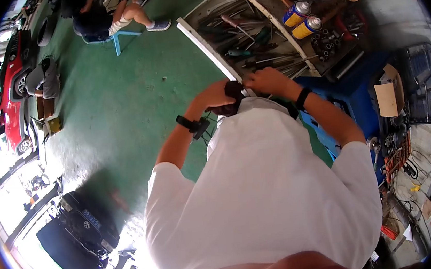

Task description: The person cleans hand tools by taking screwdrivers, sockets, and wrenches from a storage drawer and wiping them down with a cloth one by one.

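Note:
My left hand [217, 95] is wrapped round a dark object [232, 99] in front of my white shirt; I cannot make out what the object is. Just to the right, my right hand [268, 82] has its fingers pressed together at the upper edge of that object, and whatever lies between them is too small to name. Both hands are beside the near edge of an open drawer [207, 49] full of tools. Inside the drawer lie a screwdriver [237, 27] and several long metal pieces.
Two spray cans [307, 27] and several sockets [327, 44] stand on the cart behind the drawer. A blue cabinet [361, 100] is at the right. Two people sit at the upper left, one on a blue stool [116, 39]. A red car [11, 102] and a black car [82, 230] stand farther left.

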{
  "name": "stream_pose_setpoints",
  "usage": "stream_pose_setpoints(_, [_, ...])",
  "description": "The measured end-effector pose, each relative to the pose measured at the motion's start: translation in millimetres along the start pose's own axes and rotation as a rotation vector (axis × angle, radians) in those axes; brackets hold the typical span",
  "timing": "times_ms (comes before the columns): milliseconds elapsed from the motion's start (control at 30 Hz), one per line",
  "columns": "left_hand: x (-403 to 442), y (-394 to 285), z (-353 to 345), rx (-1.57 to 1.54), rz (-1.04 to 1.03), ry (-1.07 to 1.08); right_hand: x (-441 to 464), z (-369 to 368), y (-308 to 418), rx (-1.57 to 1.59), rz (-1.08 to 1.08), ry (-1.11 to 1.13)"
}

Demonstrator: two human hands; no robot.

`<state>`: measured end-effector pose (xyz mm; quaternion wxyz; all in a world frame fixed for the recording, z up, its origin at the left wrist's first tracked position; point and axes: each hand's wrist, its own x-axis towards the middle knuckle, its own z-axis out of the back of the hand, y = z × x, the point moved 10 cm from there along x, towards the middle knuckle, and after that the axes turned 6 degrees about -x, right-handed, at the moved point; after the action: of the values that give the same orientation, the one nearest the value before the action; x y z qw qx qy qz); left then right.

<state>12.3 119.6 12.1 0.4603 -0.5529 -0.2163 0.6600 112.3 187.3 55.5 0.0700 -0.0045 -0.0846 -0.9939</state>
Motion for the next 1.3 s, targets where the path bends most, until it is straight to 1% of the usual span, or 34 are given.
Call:
stream_pose_setpoints(67, [-4.7, -1.1, 2.6, 0.068, 0.03, -0.02, -2.9, -1.1, -6.0, -0.028, -0.023, -0.014])
stream_pose_setpoints(133, [-5.4, 4.2, 7.6, 0.049, 0.038, -0.041, -0.8, 10.1, -15.6, -0.074, -0.068, -0.041])
stream_pose_setpoints(200, [-8.9, 5.3, 13.1, 0.031, 0.042, -0.064, 1.9, 22.7, -9.1, -0.082, -0.048, -0.058])
stream_pose_setpoints(267, [-13.8, 2.9, 11.2, -0.072, 0.049, 0.035, 5.2, 29.2, -4.2, -0.092, -0.031, -0.081])
stream_pose_setpoints(300, [-15.9, 5.0, 12.0, -0.07, 0.051, 0.034, 5.6, 34.1, 0.1, -0.111, -0.005, -0.13])
stream_pose_setpoints(333, [-18.7, 6.6, 7.9, -0.144, 0.052, 0.065, 5.2, 38.4, 4.3, -0.129, 0.017, -0.178])
stream_pose_setpoints(367, [-21.2, 7.8, 3.4, -0.217, 0.052, 0.096, 6.3, 38.7, 2.7, -0.127, 0.013, -0.181])
stream_pose_setpoints(400, [-24.9, 6.0, 0.1, -0.215, 0.055, 0.1, 7.8, 46.5, 7.5, -0.148, 0.073, -0.218])
stream_pose_setpoints(433, [-29.2, 3.3, -5.8, -0.353, 0.063, 0.117, 7.8, 54.2, 13.9, -0.168, 0.133, -0.255])
stream_pose_setpoints(467, [-31.3, -0.2, -8.4, -0.49, 0.07, 0.133, 8.9, 59.4, 14.2, -0.167, 0.13, -0.257])
stream_pose_setpoints(500, [-31.5, -1.4, -6.6, -0.489, 0.07, 0.135, 12.2, 60.1, 17.2, -0.219, 0.146, -0.188])
stream_pose_setpoints(533, [-33.6, 4.1, -9.1, -0.628, 0.157, 0.171, 15.2, 60.0, 20.0, -0.27, 0.163, -0.119])
stream_pose_setpoints(567, [-37.5, 7.8, -12.7, -0.768, 0.245, 0.206, 17.8, 66.2, 20.9, -0.269, 0.162, -0.119])
stream_pose_setpoints(600, [-40.2, 2.8, -8.6, -0.768, 0.245, 0.207, 20.6, 71.9, 20.9, -0.276, 0.163, -0.121])
stream_pose_setpoints(667, [-50.8, 8.1, -4.2, -1.0, 0.437, 0.144, 22.6, 77.5, 16.8, -0.283, 0.16, -0.122])
stream_pose_setpoints(733, [-45.6, 20.9, -2.5, -1.034, 0.423, 0.146, 17.8, 108.0, 16.3, -0.355, 0.178, -0.419])
stream_pose_setpoints(767, [-43.5, 25.6, -2.2, -1.07, 0.407, 0.146, 17.2, 110.0, 16.6, -0.354, 0.182, -0.42])
stream_pose_setpoints(800, [-45.6, 13.9, 0.9, -1.073, 0.405, 0.142, 18.6, 114.3, 14.6, -0.36, 0.159, -0.403])
stream_pose_setpoints(867, [-45.8, -47.8, 25.3, -0.629, 0.095, 0.114, 18.2, 116.5, 14.2, -0.368, 0.139, -0.387])
stream_pose_setpoints(900, [-48.8, -55.1, 25.3, -0.631, 0.097, 0.112, 17.6, 111.9, 13.7, -0.352, 0.12, -0.329])
stream_pose_setpoints(933, [-49.9, -62.4, 35.9, -0.354, 0.046, 0.018, 17.6, 107.4, 12.5, -0.337, 0.101, -0.27])
stream_pose_setpoints(967, [-51.7, -72.3, 45.2, -0.077, -0.005, -0.073, 17.2, 108.3, 13.7, -0.338, 0.102, -0.271])
stream_pose_setpoints(1000, [-53.6, -78.1, 43.4, -0.076, -0.006, -0.074, 19.5, 107.1, 8.1, -0.269, 0.047, -0.216])
stream_pose_setpoints(1033, [-56.3, -84.6, 48.2, -0.006, -0.011, -0.149, 21.0, 106.0, 3.0, -0.2, -0.008, -0.161])
stream_pose_setpoints(1067, [-58.1, -91.2, 52.9, 0.063, -0.017, -0.225, 21.1, 109.9, 6.3, -0.204, -0.008, -0.162])
stream_pose_setpoints(1100, [-57.6, -96.3, 50.5, 0.064, -0.02, -0.227, 22.8, 106.6, 0.1, -0.082, -0.105, -0.074])
stream_pose_setpoints(1133, [-58.7, -102.6, 55.0, 0.181, -0.023, -0.301, 23.4, 99.7, -7.0, 0.041, -0.201, 0.014])
stream_pose_setpoints(1167, [-59.6, -108.0, 59.3, 0.299, -0.024, -0.376, 25.0, 100.2, -6.4, 0.041, -0.199, 0.013])
stream_pose_setpoints(1200, [-54.8, -101.9, 55.8, 0.3, -0.02, -0.38, 24.6, 94.2, -15.2, 0.144, -0.301, 0.057])
stream_pose_setpoints(1233, [-57.8, -115.9, 59.0, 0.496, -0.231, -0.55, 22.6, 86.4, -22.4, 0.251, -0.404, 0.101])
stream_pose_setpoints(1267, [-67.0, -128.2, 56.5, 0.692, -0.447, -0.714, 23.3, 74.5, -26.1, 0.256, -0.401, 0.099])
stream_pose_setpoints(1300, [-63.7, -122.7, 58.5, 0.695, -0.443, -0.712, 22.1, 45.3, -33.4, 0.615, -0.435, 0.104])
